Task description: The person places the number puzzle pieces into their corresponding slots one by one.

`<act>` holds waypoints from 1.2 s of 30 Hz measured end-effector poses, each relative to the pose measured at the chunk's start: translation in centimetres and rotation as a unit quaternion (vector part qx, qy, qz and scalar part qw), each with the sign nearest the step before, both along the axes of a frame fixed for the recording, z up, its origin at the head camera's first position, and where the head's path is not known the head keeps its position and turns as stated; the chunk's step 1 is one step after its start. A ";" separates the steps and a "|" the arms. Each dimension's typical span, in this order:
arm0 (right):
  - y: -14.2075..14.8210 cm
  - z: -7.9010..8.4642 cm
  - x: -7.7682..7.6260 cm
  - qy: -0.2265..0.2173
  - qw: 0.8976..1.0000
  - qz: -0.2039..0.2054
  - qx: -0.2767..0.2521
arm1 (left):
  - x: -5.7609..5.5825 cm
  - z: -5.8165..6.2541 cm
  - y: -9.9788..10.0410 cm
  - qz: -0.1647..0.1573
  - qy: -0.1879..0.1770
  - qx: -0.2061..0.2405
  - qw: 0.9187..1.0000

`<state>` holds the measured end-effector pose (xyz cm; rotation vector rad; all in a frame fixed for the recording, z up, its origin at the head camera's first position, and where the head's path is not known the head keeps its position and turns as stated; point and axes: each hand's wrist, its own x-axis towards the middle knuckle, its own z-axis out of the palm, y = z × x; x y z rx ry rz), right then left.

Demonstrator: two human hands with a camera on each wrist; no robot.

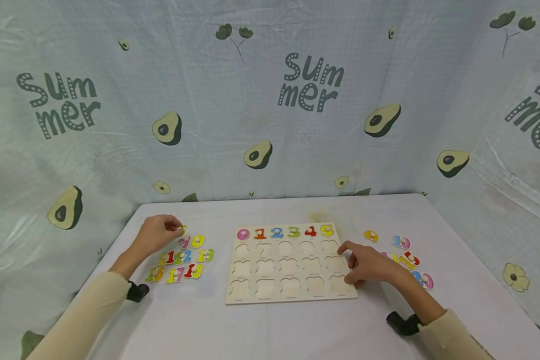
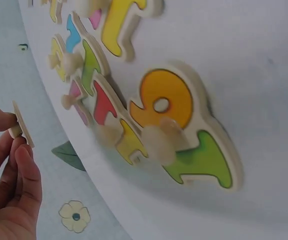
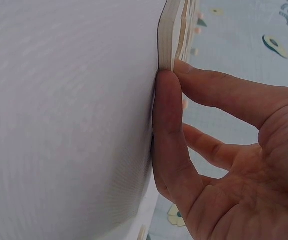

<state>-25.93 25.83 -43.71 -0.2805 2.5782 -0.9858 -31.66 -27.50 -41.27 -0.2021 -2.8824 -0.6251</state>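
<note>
My left hand [image 1: 157, 234] pinches a small wooden number puzzle piece [image 2: 22, 125] by its knob, raised at the far left of the table; its number is not readable. Below it lie loose number pieces, among them a green-and-orange 16 [image 2: 166, 100]. In the middle lies a wooden number puzzle board [image 1: 276, 276], its top row filled with 0 through 5 and the lower recesses bare. At the board's right edge, my right hand [image 1: 368, 265] grips the rim; in the right wrist view its thumb and a finger [image 3: 169, 105] meet at the board's edge.
More number pieces lie right of the board, including an orange 9 [image 1: 371, 236] and a 10 [image 1: 401, 242]; the right forearm partly hides some. A white cloth covers the table [image 1: 292, 330]. Behind it hangs a printed curtain [image 1: 216, 100].
</note>
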 end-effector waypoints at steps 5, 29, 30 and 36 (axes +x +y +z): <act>0.0 -0.1 0.0 0.002 1.000 -0.002 0.003 | -0.1 0.6 2.0 -0.020 0.004 0.012 1.000; -0.1 0.0 -0.1 -0.005 1.000 -0.007 0.009 | 0.5 0.7 10.1 -0.120 -0.040 0.041 0.991; -0.1 0.0 0.0 -0.005 1.000 -0.007 0.010 | 0.5 0.7 10.4 -0.126 -0.040 0.040 0.990; -0.1 0.1 0.0 -0.011 1.000 -0.012 0.009 | 0.4 0.1 11.5 -0.150 -0.051 0.043 0.986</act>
